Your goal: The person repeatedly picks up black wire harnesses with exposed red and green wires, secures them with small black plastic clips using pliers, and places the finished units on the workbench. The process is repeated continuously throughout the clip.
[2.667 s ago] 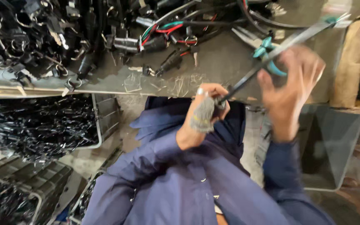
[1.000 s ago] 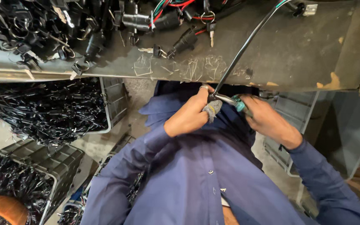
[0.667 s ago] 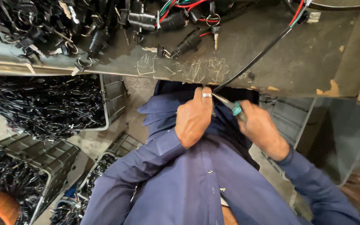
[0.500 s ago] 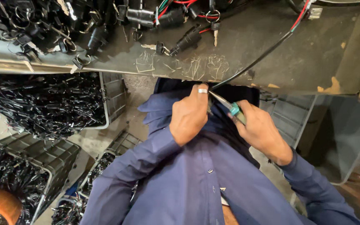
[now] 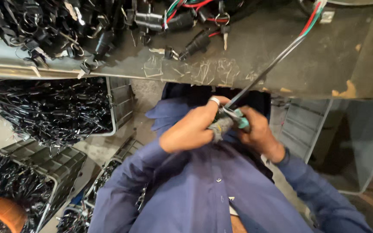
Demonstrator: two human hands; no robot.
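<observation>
Tool head hidden between left hand and right hand; cable cut off at top edge.

surface: dull grey metal, scratched and worn, with rusty chipped patches at the right edge
cable: smooth black plastic sheath, slightly glossy; red, green and white insulated wires show at its far end
tool: teal handle, plastic or rubber, matt
rag: grey woven cloth, rough, wrapped at the left hand
ring: shiny metal
shirt: blue cloth, matt, small plain buttons
crates: grey plastic mesh, dusty
parts: glossy black plastic pieces with bright metal bits
floor: bare grey concrete, rough
</observation>
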